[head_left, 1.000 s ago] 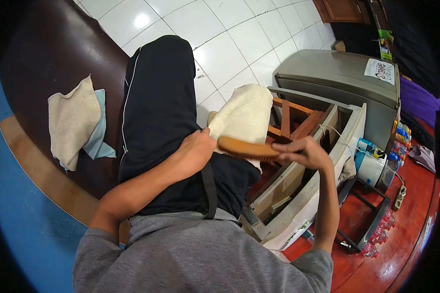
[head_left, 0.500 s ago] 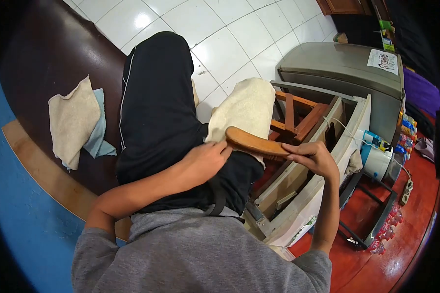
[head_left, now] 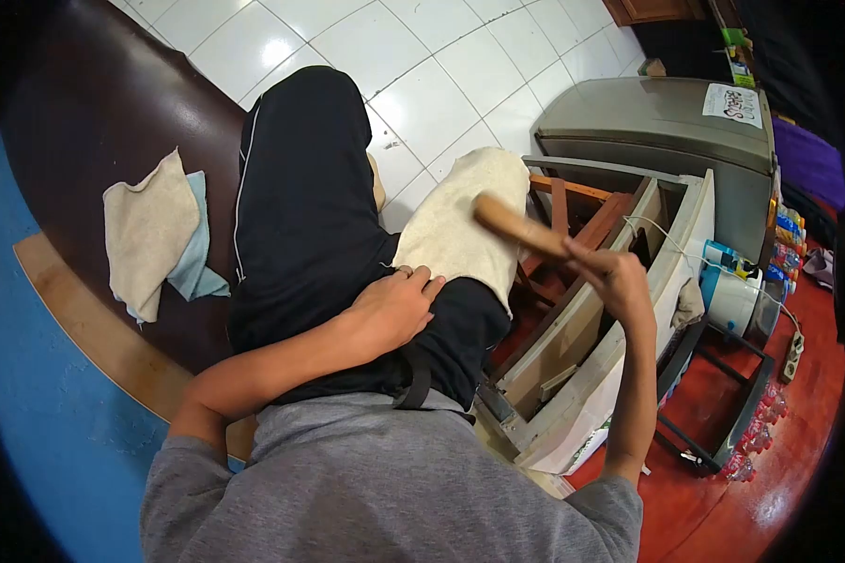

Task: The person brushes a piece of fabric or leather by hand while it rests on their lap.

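A cream cloth is spread over my right thigh, on top of the black trousers. My left hand holds its near edge against the leg, fingertips on the fabric. In my right hand is a wooden brush, gripped by its handle end and smeared by motion. The brush head hangs over the right part of the cloth, tilted up to the left.
A beige cloth and a light blue cloth lie on the dark brown seat at left. To the right stand an open-topped wooden frame, a grey fridge and a white-and-blue container. A power strip lies on the red surface.
The brush has lifted and swung right and away from my left hand, its head tipping upward. My left hand's fingers have spread a little along the cloth's edge.
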`<action>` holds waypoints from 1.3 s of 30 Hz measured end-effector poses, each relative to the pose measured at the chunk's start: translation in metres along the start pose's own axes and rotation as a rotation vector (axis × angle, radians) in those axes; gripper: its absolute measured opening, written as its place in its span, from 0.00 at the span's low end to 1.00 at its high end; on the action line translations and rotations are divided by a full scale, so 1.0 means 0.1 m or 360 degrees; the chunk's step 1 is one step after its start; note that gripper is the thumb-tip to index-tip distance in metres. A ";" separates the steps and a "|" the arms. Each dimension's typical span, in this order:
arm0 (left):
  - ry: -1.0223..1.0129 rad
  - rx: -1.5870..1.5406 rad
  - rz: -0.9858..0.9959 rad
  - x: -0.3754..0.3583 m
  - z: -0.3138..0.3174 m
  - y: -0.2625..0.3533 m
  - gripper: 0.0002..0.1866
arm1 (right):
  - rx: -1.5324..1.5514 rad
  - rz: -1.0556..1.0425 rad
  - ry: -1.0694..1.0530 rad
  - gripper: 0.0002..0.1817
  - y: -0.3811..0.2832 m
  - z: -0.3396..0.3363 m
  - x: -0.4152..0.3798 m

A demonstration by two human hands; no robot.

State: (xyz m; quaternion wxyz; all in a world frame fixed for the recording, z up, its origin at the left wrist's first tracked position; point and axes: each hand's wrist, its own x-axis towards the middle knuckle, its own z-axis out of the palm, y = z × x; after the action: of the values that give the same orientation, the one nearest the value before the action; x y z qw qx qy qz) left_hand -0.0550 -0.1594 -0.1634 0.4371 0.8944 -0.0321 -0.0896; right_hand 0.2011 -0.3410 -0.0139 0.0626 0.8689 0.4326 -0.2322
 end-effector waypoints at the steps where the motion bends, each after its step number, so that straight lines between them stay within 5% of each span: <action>1: 0.0001 0.0003 0.0006 0.00 0.00 0.00 0.28 | 0.0003 -0.0006 0.0002 0.19 0.00 -0.01 0.02; 3: 0.0005 0.0007 0.0006 0.00 0.00 -0.01 0.27 | -0.0210 0.0207 0.0224 0.19 -0.02 -0.05 0.05; 5: 0.0004 -0.0025 -0.0020 0.02 0.00 -0.02 0.28 | 0.0078 0.0117 0.0195 0.19 0.04 -0.05 0.02; 7: 0.0043 0.0053 0.0001 0.04 -0.01 0.00 0.29 | 0.0738 -0.0328 -0.0157 0.20 0.00 -0.02 0.01; 9: 0.0077 0.0139 0.0029 0.08 -0.04 -0.01 0.29 | 0.0744 -0.0316 -0.0443 0.20 0.01 -0.03 0.05; 13: 0.0036 0.0086 0.0041 0.10 -0.04 -0.05 0.26 | 0.1071 0.0035 -0.0359 0.19 0.56 0.47 0.20; 16: 0.0067 0.0005 0.0059 0.12 -0.04 -0.11 0.24 | 0.1058 0.0162 0.0006 0.19 0.75 0.66 0.37; 18: 0.0084 -0.0034 0.0062 0.13 -0.02 -0.13 0.23 | 0.0830 0.0652 0.0214 0.18 0.77 0.64 0.46; 19: 0.0075 -0.0094 0.0014 0.15 0.00 -0.14 0.21 | 0.0831 0.0636 0.0233 0.18 0.76 0.59 0.48; 21: 0.0080 -0.0138 -0.0036 0.19 -0.04 -0.16 0.20 | 0.1111 0.0421 0.0115 0.17 0.72 0.47 0.46; 22: 0.0113 -0.0123 -0.0063 0.22 -0.06 -0.12 0.17 | 0.1369 0.0374 -0.0207 0.20 0.69 0.35 0.41; 23: 0.0142 -0.0106 -0.0083 0.25 -0.07 -0.09 0.14 | 0.1374 0.0379 -0.0192 0.20 0.68 0.33 0.40; 25: 0.0428 0.0046 0.0061 0.40 -0.04 0.04 0.09 | 0.1446 -0.0182 -0.0747 0.21 0.62 0.33 0.43; 26: 0.0385 0.0122 0.0066 0.47 0.04 0.07 0.10 | 0.1450 -0.0136 -0.0812 0.21 0.70 0.45 0.46; 31: 0.0443 0.0101 0.0192 0.58 0.19 -0.01 0.17 | 0.1775 0.0452 -0.0247 0.21 1.13 0.95 0.60; 36: 0.0401 0.0048 0.0038 0.57 -0.01 0.16 0.26 | 0.1789 0.0469 0.0405 0.21 0.89 1.13 0.53; 37: 0.0365 0.0080 0.0068 0.61 -0.05 0.21 0.26 | 0.2020 0.0527 0.0326 0.21 0.54 0.90 0.37; 39: 0.0423 0.0178 0.0524 0.68 -0.05 0.31 0.29 | 0.2413 0.0115 0.0134 0.20 0.50 1.33 0.16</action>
State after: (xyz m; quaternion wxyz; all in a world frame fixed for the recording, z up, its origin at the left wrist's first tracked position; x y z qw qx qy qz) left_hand 0.0134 -0.1838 -0.1448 0.3959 0.9039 -0.1247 0.1036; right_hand 0.2023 -0.4012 -0.1431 -0.5606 0.6958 0.1277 -0.4304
